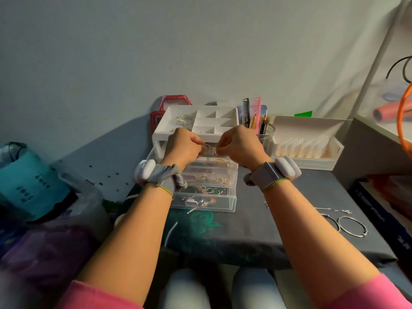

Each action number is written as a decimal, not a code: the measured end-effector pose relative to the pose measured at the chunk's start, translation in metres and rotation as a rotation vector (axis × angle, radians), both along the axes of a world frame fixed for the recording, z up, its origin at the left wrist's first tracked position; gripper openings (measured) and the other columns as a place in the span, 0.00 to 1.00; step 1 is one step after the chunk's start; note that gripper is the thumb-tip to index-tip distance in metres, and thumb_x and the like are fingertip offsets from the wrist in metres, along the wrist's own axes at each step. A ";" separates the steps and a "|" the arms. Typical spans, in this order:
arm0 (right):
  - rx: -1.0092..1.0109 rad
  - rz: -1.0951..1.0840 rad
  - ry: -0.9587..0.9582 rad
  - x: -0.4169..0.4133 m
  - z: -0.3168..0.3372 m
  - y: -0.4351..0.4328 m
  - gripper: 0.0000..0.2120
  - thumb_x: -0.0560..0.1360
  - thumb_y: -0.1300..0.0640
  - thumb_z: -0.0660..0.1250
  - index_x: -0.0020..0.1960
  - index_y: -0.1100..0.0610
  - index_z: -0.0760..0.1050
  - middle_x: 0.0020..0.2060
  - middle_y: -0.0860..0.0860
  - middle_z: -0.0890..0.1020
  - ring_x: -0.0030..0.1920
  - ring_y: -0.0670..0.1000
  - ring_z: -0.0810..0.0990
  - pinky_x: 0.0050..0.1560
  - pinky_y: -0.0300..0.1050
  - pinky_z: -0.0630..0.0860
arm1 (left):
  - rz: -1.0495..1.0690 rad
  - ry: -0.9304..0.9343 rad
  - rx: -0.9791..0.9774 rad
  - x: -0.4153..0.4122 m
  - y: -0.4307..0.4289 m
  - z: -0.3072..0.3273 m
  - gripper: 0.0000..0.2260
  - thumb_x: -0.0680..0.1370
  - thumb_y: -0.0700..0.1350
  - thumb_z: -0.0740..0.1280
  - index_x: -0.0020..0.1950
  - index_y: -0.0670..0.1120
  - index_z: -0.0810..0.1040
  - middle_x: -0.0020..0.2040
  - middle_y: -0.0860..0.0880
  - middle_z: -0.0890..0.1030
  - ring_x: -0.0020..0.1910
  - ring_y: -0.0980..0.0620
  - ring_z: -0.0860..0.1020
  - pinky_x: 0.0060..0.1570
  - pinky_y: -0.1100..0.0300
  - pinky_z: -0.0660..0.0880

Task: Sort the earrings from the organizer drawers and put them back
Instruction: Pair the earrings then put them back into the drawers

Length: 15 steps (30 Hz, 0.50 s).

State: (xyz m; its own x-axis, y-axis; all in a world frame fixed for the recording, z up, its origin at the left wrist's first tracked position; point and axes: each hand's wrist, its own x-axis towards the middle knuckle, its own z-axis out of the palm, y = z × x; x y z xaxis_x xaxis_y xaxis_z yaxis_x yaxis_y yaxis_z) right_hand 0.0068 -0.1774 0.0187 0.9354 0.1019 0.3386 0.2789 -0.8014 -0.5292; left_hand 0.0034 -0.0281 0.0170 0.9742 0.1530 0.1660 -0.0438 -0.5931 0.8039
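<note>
White organizer (163,121), clear drawers (231,197), grey table (301,197), pink sleeves (379,293), seemingly gold earrings (223,162).

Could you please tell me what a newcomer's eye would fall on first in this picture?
The left hand and right hand meet at the centre, pinching small earrings above the clear organizer drawers. Behind them sits a white divided tray; silver hoops lie on the grey table at right.

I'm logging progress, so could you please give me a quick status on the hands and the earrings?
Left hand and right hand both pinching small earrings over drawers. Drawers pulled open, more earrings inside. Nothing blocking.
</note>
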 end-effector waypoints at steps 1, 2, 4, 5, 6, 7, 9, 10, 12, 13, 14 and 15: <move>-0.061 -0.007 0.008 0.001 0.000 0.002 0.03 0.66 0.59 0.74 0.38 0.51 0.84 0.39 0.51 0.85 0.41 0.53 0.82 0.46 0.51 0.81 | -0.025 0.031 0.041 0.002 0.001 -0.002 0.05 0.71 0.39 0.75 0.38 0.49 0.83 0.40 0.45 0.85 0.42 0.46 0.83 0.49 0.53 0.81; -0.117 -0.011 0.015 0.002 0.001 0.004 0.04 0.66 0.59 0.74 0.39 0.51 0.84 0.40 0.52 0.85 0.42 0.53 0.82 0.46 0.51 0.81 | -0.048 0.064 0.080 0.005 0.001 -0.003 0.06 0.72 0.39 0.75 0.37 0.49 0.83 0.39 0.46 0.85 0.42 0.47 0.83 0.49 0.54 0.81; -0.211 -0.003 0.042 0.004 0.003 0.006 0.04 0.67 0.60 0.74 0.42 0.53 0.84 0.41 0.53 0.85 0.42 0.54 0.83 0.47 0.52 0.82 | -0.075 0.128 0.164 0.011 -0.001 -0.006 0.09 0.72 0.38 0.74 0.35 0.50 0.83 0.40 0.47 0.85 0.44 0.47 0.83 0.49 0.54 0.81; -0.252 0.002 0.057 0.005 0.005 0.007 0.05 0.67 0.60 0.74 0.43 0.54 0.85 0.41 0.53 0.85 0.42 0.54 0.83 0.47 0.51 0.82 | -0.083 0.156 0.206 0.014 -0.002 -0.007 0.09 0.71 0.38 0.74 0.34 0.51 0.83 0.40 0.47 0.85 0.45 0.47 0.83 0.50 0.53 0.81; -0.291 0.006 0.071 0.007 0.006 0.008 0.06 0.66 0.60 0.74 0.44 0.56 0.85 0.41 0.54 0.85 0.42 0.54 0.83 0.46 0.51 0.82 | -0.095 0.182 0.225 0.016 -0.004 -0.008 0.08 0.71 0.38 0.75 0.35 0.51 0.84 0.41 0.47 0.85 0.47 0.46 0.83 0.50 0.52 0.81; -0.327 0.010 0.082 0.008 0.007 0.009 0.08 0.66 0.60 0.74 0.45 0.57 0.85 0.42 0.55 0.85 0.42 0.55 0.83 0.45 0.50 0.82 | -0.120 0.206 0.228 0.017 -0.006 -0.008 0.06 0.70 0.38 0.75 0.38 0.49 0.85 0.41 0.47 0.84 0.48 0.46 0.83 0.51 0.52 0.81; -0.393 0.019 0.091 0.010 0.007 0.011 0.10 0.65 0.60 0.74 0.46 0.57 0.84 0.43 0.56 0.84 0.43 0.56 0.83 0.46 0.49 0.81 | -0.149 0.231 0.253 0.021 -0.011 -0.009 0.06 0.69 0.38 0.76 0.45 0.44 0.85 0.44 0.45 0.84 0.49 0.46 0.82 0.53 0.53 0.80; -0.425 0.021 0.092 0.010 0.006 0.012 0.10 0.64 0.59 0.75 0.46 0.56 0.84 0.44 0.55 0.84 0.44 0.56 0.83 0.47 0.49 0.81 | -0.148 0.237 0.293 0.024 -0.013 -0.011 0.08 0.69 0.39 0.76 0.48 0.42 0.85 0.47 0.44 0.84 0.49 0.45 0.81 0.53 0.53 0.79; -0.488 0.022 0.096 0.010 0.004 0.011 0.11 0.64 0.59 0.75 0.46 0.55 0.84 0.45 0.54 0.84 0.46 0.56 0.82 0.48 0.48 0.78 | -0.131 0.237 0.402 0.029 -0.015 -0.015 0.10 0.72 0.39 0.74 0.52 0.42 0.83 0.50 0.44 0.83 0.49 0.45 0.80 0.53 0.51 0.79; -0.516 0.020 0.097 0.010 0.004 0.010 0.11 0.65 0.59 0.75 0.47 0.56 0.84 0.46 0.54 0.83 0.48 0.56 0.81 0.49 0.47 0.76 | -0.127 0.237 0.447 0.030 -0.016 -0.016 0.09 0.72 0.39 0.73 0.52 0.43 0.83 0.51 0.44 0.83 0.49 0.44 0.81 0.52 0.51 0.80; -0.540 0.014 0.100 0.010 0.004 0.010 0.11 0.65 0.59 0.74 0.48 0.56 0.83 0.46 0.54 0.82 0.50 0.56 0.80 0.49 0.46 0.73 | -0.130 0.239 0.478 0.032 -0.017 -0.019 0.09 0.73 0.37 0.71 0.52 0.43 0.83 0.51 0.44 0.83 0.48 0.44 0.81 0.51 0.50 0.80; -0.563 0.006 0.103 0.010 0.005 0.010 0.12 0.66 0.59 0.74 0.49 0.56 0.82 0.48 0.54 0.82 0.52 0.56 0.80 0.52 0.47 0.70 | -0.138 0.238 0.498 0.034 -0.017 -0.020 0.09 0.73 0.36 0.70 0.52 0.43 0.83 0.51 0.44 0.83 0.48 0.43 0.81 0.51 0.49 0.80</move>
State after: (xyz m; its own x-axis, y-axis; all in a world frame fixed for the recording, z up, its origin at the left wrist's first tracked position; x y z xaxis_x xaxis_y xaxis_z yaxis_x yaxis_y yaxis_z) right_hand 0.0170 -0.1675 0.0236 0.9595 0.2459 0.1372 0.2541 -0.9661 -0.0457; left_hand 0.0373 -0.0451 -0.0030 0.9990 -0.0187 -0.0409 0.0004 -0.9050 0.4254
